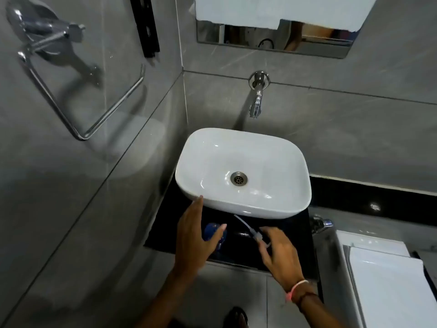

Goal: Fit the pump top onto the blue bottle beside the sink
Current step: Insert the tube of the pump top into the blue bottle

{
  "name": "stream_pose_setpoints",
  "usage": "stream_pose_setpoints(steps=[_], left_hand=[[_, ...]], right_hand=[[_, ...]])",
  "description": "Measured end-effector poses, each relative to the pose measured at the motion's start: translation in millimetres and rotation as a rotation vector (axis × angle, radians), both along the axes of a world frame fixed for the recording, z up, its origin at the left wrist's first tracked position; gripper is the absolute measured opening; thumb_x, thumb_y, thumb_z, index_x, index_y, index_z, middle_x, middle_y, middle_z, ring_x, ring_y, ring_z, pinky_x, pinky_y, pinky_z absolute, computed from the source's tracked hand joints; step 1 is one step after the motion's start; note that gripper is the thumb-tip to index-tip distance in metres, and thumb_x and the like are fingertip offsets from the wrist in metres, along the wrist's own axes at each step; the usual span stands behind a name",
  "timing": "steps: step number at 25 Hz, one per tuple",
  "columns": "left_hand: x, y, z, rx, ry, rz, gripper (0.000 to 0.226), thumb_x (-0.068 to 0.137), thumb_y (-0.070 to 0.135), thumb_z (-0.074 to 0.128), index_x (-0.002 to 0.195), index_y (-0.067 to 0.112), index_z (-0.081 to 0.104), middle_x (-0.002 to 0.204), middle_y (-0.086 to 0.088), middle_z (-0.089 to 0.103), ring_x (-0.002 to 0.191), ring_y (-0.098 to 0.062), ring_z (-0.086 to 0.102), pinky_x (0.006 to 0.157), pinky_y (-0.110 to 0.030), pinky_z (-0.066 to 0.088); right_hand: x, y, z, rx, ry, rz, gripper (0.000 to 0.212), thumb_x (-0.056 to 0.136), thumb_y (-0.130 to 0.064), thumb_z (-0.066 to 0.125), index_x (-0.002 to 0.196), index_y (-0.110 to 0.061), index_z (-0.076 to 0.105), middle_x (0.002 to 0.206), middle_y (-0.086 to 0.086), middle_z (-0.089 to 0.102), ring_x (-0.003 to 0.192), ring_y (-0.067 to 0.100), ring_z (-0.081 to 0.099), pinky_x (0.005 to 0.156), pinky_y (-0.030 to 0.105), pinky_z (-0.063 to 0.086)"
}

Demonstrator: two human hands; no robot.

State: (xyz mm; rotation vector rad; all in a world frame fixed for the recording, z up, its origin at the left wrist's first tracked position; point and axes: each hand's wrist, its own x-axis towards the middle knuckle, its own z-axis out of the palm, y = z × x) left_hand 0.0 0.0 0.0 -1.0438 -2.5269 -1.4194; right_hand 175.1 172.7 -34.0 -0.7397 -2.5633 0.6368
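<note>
A blue bottle (214,233) stands on the black counter (293,245) just in front of the white basin (243,171). My left hand (191,237) is wrapped around its left side, thumb across the front. The pump top (256,236) is clear and white, and its thin tube points up and left toward the basin. My right hand (277,254) holds the pump top between fingers and thumb, to the right of the bottle and apart from it. The bottle's neck is partly hidden by my left hand.
A chrome tap (256,100) juts from the grey tiled wall above the basin. A chrome towel ring (78,95) hangs on the left wall. A white toilet cistern (387,280) stands at the right, with a chrome valve (320,224) beside the counter.
</note>
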Motion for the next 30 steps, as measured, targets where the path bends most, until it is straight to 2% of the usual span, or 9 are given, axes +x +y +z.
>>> stream_pose_setpoints(steps=[4,6,9,12,16,18,24,28,30], left_hand=[[18,-8,-34,-0.1,-0.266,0.042,0.085,0.074,0.053,0.079,0.145,0.019,0.047,0.141,-0.008,0.058,0.134,-0.024,0.048,0.105,-0.052,0.048],[21,-7,-42,-0.124,-0.277,0.072,0.076,0.072,0.051,0.081,0.138,0.023,0.055,0.135,-0.007,0.063,0.131,-0.024,0.051,0.102,-0.052,0.05],[23,-4,-46,-0.116,-0.257,0.123,0.073,0.069,0.055,0.081,0.132,0.024,0.062,0.128,-0.007,0.067,0.124,-0.023,0.057,0.098,-0.05,0.053],[28,-3,-47,-0.121,-0.224,0.163,0.075,0.07,0.064,0.073,0.133,0.025,0.061,0.127,-0.005,0.067,0.123,-0.023,0.058,0.096,-0.051,0.053],[27,-1,-49,-0.178,-0.139,0.126,0.083,0.073,0.069,0.069,0.141,0.023,0.052,0.139,-0.004,0.061,0.133,-0.021,0.051,0.104,-0.05,0.048],[24,2,-50,-0.221,-0.106,0.118,0.082,0.075,0.07,0.068,0.142,0.024,0.052,0.143,-0.008,0.058,0.136,-0.023,0.049,0.105,-0.052,0.046],[20,3,-58,-0.294,-0.029,0.09,0.078,0.078,0.072,0.062,0.142,0.028,0.051,0.146,-0.011,0.054,0.136,-0.027,0.048,0.105,-0.055,0.044],[18,2,-61,-0.259,-0.051,0.084,0.079,0.078,0.074,0.059,0.142,0.03,0.05,0.148,-0.009,0.053,0.139,-0.024,0.045,0.108,-0.054,0.042],[17,1,-62,-0.253,-0.046,0.078,0.08,0.078,0.076,0.056,0.142,0.03,0.05,0.148,-0.008,0.052,0.139,-0.023,0.045,0.108,-0.053,0.041]], right_hand=[[-1,6,-27,-0.112,-0.289,-0.109,0.045,0.092,-0.03,0.074,0.13,-0.012,0.061,0.123,0.01,0.067,0.112,0.03,0.064,0.09,0.044,0.058],[-15,21,-30,-0.178,-0.296,-0.136,0.046,0.089,-0.029,0.079,0.127,-0.009,0.064,0.123,0.012,0.069,0.114,0.033,0.064,0.091,0.044,0.058],[-26,34,-27,-0.195,-0.273,-0.142,0.029,0.086,-0.022,0.081,0.111,-0.01,0.071,0.108,0.013,0.076,0.101,0.035,0.071,0.083,0.045,0.059],[-23,26,-11,-0.244,-0.088,-0.052,0.023,0.083,-0.015,0.082,0.104,-0.012,0.074,0.1,0.005,0.078,0.091,0.024,0.074,0.081,0.043,0.062],[-15,11,30,-0.228,0.204,0.146,0.024,0.083,-0.018,0.077,0.105,-0.025,0.07,0.102,-0.014,0.073,0.096,0.006,0.07,0.082,0.017,0.055],[-13,6,52,-0.172,0.235,0.235,0.02,0.084,-0.022,0.074,0.104,-0.023,0.07,0.102,-0.015,0.071,0.096,0.006,0.068,0.081,0.013,0.051],[-25,5,92,0.07,0.013,0.401,0.022,0.086,-0.014,0.078,0.107,-0.015,0.074,0.099,-0.002,0.072,0.09,0.016,0.065,0.075,0.032,0.057],[-58,4,112,0.253,-0.135,0.583,0.024,0.091,-0.024,0.072,0.114,-0.02,0.068,0.104,-0.003,0.071,0.088,0.017,0.062,0.076,0.023,0.045],[-81,1,119,0.296,-0.245,0.647,0.027,0.092,-0.027,0.068,0.119,-0.021,0.063,0.107,-0.002,0.07,0.092,0.02,0.061,0.076,0.027,0.045]])
